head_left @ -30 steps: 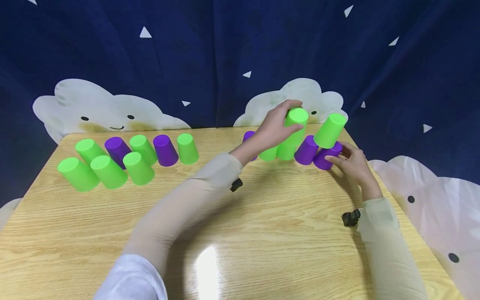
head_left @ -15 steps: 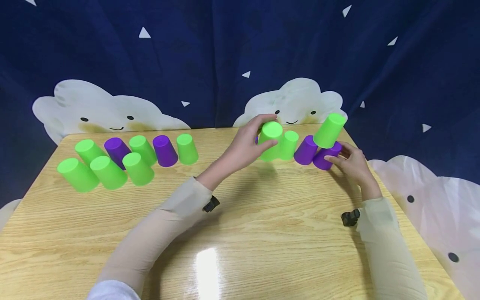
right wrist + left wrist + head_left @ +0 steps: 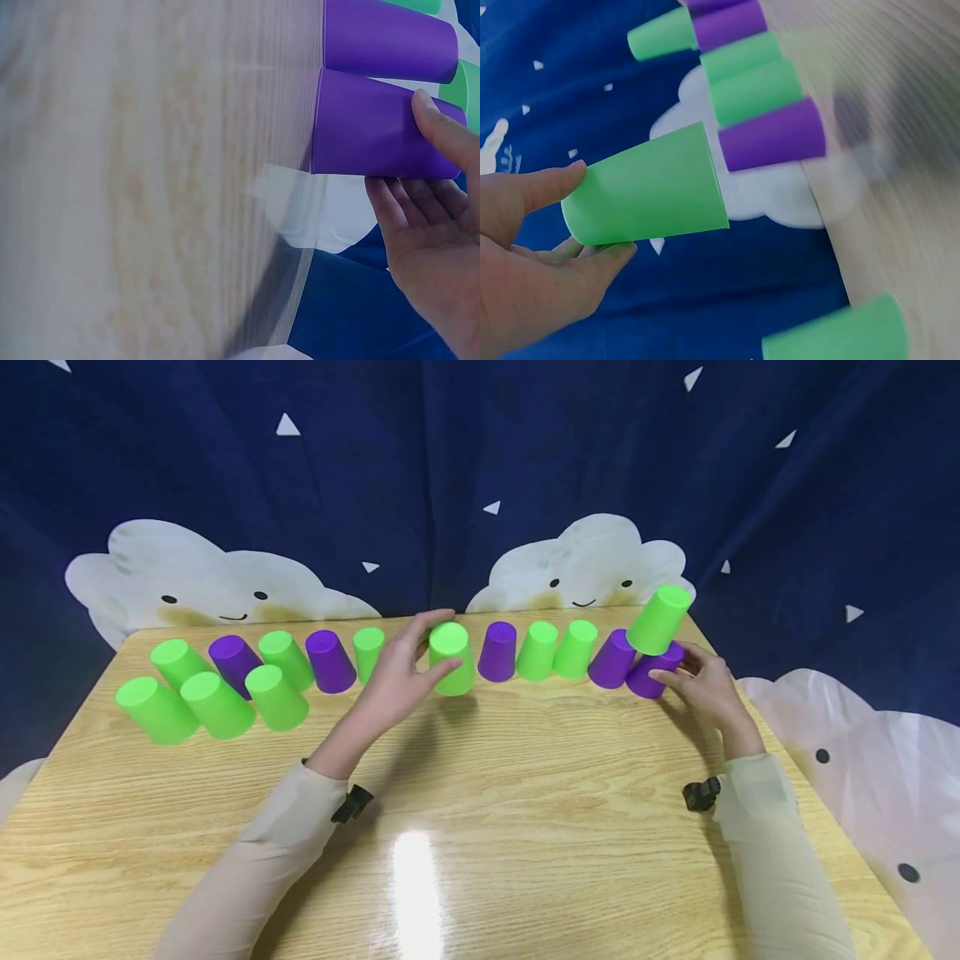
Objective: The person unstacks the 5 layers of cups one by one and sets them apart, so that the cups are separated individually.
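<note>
My left hand (image 3: 397, 681) grips an upside-down green cup (image 3: 452, 672) near its closed end, thumb on one side and fingers on the other. In the left wrist view this green cup (image 3: 649, 191) hangs apart from the others. To its right stand a purple cup (image 3: 497, 652), two green cups (image 3: 537, 653) and a purple cup (image 3: 612, 660), all upside down. At the row's right end my right hand (image 3: 708, 693) holds another purple cup (image 3: 375, 127) between thumb and fingers. A green cup (image 3: 660, 620) rests across the tops of the two right-hand purple cups.
On the left of the wooden table (image 3: 525, 827) several upside-down green cups (image 3: 217, 706) and two purple cups (image 3: 331, 662) stand in a group. A green cup (image 3: 368, 647) is partly behind my left hand. A dark blue curtain (image 3: 360, 468) hangs behind the table.
My left hand has carried the green cup leftward along the row, from above the right-hand green cups to the gap left of the purple cup. The right hand stays put.
</note>
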Tool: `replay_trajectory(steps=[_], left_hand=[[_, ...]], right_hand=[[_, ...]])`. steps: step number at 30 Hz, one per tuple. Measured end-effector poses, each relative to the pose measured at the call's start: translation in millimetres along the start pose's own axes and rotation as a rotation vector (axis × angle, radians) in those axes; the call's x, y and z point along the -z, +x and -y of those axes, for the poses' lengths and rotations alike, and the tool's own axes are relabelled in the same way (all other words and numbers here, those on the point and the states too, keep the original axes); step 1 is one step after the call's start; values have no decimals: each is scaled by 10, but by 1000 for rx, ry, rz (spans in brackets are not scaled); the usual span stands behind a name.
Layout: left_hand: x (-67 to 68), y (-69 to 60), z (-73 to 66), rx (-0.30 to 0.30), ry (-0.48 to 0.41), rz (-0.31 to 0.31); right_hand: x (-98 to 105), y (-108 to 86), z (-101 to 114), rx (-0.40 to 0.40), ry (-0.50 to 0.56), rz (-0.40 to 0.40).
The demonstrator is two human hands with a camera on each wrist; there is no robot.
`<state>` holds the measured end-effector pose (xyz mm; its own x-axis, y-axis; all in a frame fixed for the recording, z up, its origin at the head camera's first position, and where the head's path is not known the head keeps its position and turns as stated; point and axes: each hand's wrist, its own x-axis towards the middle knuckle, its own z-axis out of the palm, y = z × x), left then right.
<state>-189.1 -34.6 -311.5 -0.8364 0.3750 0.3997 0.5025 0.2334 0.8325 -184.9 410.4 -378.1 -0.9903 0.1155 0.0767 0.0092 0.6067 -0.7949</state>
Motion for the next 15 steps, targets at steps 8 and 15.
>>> replay_trajectory(steps=[8, 15], left_hand=[[305, -300, 219, 65, 34, -87], [529, -496, 427, 130, 126, -143]], right_hand=[[6, 15, -13, -6, -3, 7], [10, 13, -28, -20, -11, 13]])
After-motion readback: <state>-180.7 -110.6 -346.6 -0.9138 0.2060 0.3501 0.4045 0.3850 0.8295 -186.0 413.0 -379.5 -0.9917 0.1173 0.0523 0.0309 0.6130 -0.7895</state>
